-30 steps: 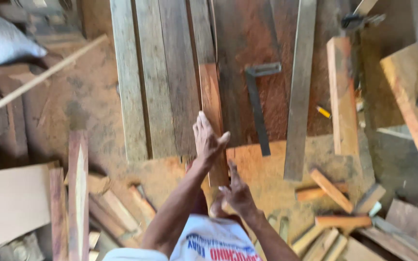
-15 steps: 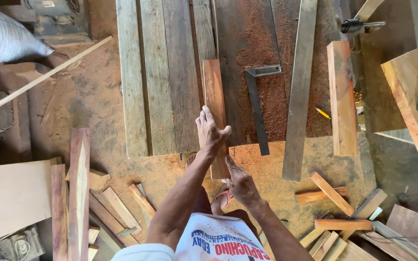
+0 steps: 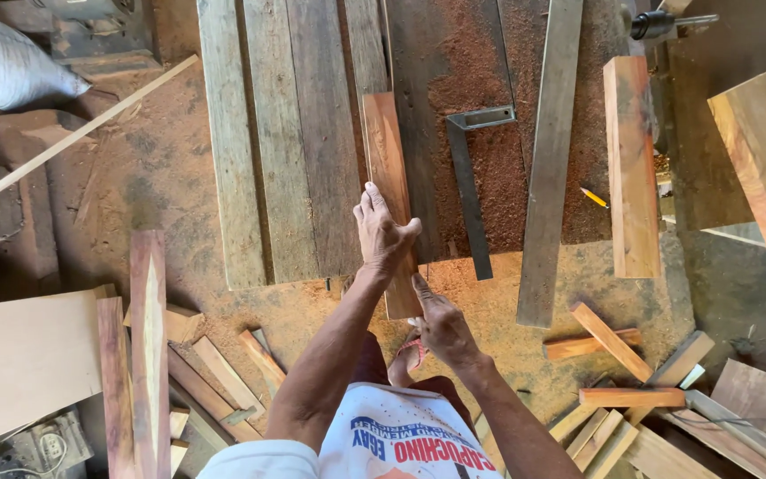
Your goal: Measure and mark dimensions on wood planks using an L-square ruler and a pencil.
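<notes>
Fingers of the right hand (image 3: pixel 441 326) pinch the near end of a reddish board (image 3: pixel 390 191), thumb pointing up its edge. Just beyond, the left hand (image 3: pixel 383 235) lies on the same board, fingers pressed together, thumb spread across it. The board rests lengthwise on a sawdust-covered bench (image 3: pixel 476 106), between grey planks (image 3: pixel 285 142) and a steel square (image 3: pixel 472 177). Farther right lies a yellow pencil (image 3: pixel 593 197).

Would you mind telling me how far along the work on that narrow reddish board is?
Done: narrow reddish board lies on the bench among grey planks. In hand: left hand presses it, right hand steadies its near end. Left: steel square and yellow pencil lie untouched.
</notes>
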